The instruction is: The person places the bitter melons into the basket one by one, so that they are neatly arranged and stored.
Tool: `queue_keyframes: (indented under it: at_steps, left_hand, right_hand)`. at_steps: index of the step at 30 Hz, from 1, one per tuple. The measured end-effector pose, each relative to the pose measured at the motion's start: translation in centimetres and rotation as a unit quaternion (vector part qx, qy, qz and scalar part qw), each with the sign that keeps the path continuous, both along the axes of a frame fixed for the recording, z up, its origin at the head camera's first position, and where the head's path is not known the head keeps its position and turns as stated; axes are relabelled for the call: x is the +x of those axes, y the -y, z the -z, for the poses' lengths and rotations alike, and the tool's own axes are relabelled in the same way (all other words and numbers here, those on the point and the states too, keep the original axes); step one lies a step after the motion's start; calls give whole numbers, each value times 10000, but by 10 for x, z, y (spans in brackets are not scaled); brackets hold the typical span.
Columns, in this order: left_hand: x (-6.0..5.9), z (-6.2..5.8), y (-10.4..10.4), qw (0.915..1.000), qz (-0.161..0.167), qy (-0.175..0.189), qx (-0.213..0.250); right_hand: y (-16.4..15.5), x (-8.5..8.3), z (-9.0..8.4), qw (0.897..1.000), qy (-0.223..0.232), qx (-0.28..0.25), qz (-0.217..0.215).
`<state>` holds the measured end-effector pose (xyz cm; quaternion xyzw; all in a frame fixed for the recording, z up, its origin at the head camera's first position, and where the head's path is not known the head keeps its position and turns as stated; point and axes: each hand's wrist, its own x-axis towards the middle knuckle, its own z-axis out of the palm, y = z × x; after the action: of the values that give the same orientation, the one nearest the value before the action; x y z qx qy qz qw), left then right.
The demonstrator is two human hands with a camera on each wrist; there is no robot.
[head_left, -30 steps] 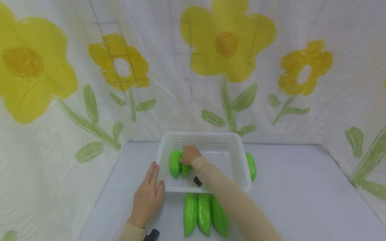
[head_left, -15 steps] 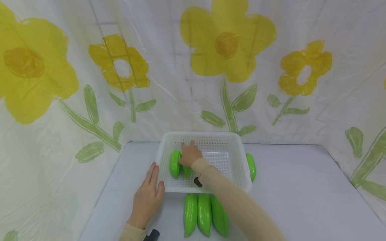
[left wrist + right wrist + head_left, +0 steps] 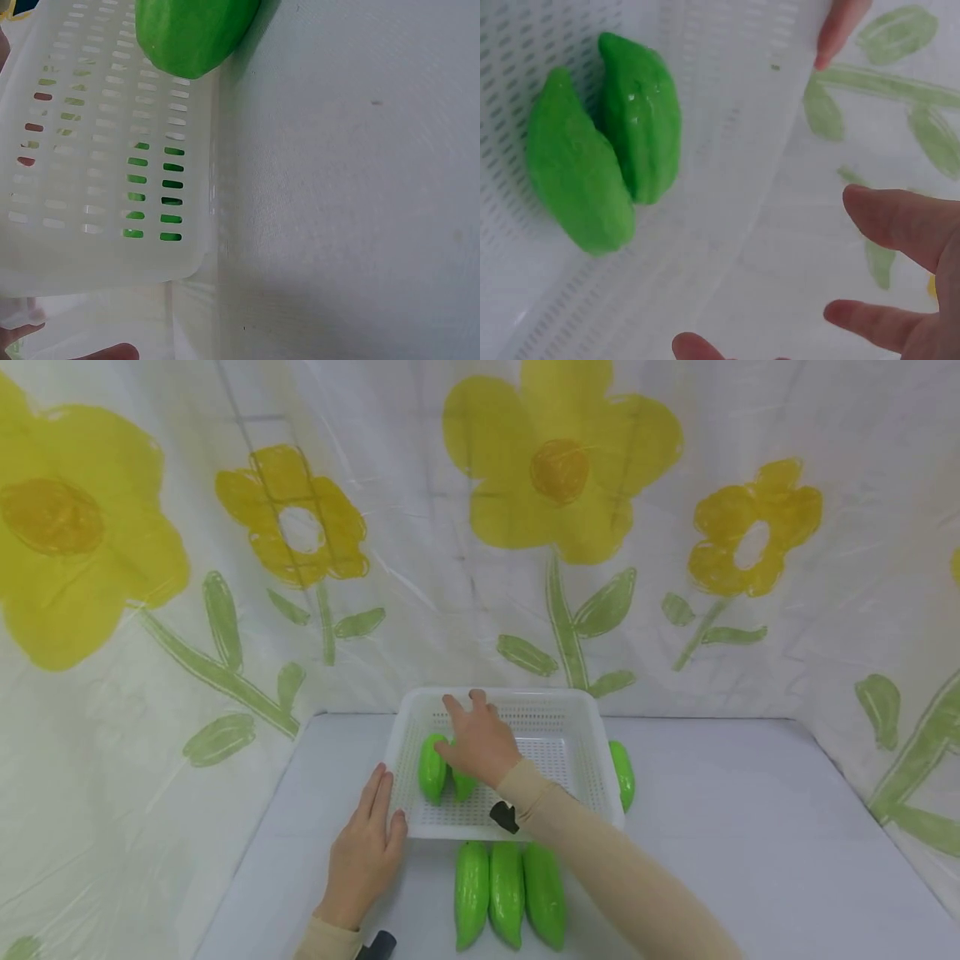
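Nearest of all, three green gourds (image 3: 508,893) lie side by side on the white table (image 3: 735,827), just at the 6 o'clock side of the basket, their long axes running from 6 to 12 o'clock with the narrow tips away from the viewer. At about 8 o'clock of the white basket (image 3: 420,830), the left hand (image 3: 366,853) lies flat on the table, fingers straight and close together, the fingertips touching the basket's near left corner. Inside the perforated basket two more gourds (image 3: 442,770) lie touching one another in its left half, long axes also near 6 to 12 o'clock; the wrist view shows them glossy, bright green, plump in the middle and tapered to a point at one end (image 3: 600,180). Over them hovers the right hand (image 3: 477,739), fingers spread wide and loose, holding nothing, the fingertips toward the far rim at 12 o'clock. Outside the basket at 3 o'clock a single green gourd (image 3: 622,773) leans against the right wall. Behind hangs a flowered sheet (image 3: 562,468).
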<state>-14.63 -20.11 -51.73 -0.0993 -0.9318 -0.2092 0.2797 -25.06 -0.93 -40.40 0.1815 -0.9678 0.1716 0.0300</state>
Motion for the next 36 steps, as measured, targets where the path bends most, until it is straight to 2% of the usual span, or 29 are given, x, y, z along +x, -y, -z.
queue_keyframes:
  at_steps: [4,8,13,18,30,36]
  left_hand:
    - [0,0,-1,10000,8,20,20]
    - [0,1,-1,10000,8,56,35]
    - [-2,3,0,9999,12,101,27]
    - [-2,5,0,10000,15,61,62]
    - [-2,4,0,9998,59,142,113]
    - [-1,2,0,9997,46,175,158]
  right_hand:
    - [-5,7,-7,9999,-46,-110,-89]
    - [-9,11,-10,9995,123,-216,-187]
    - [-16,14,-13,9984,455,-332,-104]
    - [-31,15,-13,9982,478,-371,3]
    - [-96,22,-14,9984,20,-535,176]
    - [-137,26,-12,9963,-430,-647,378]
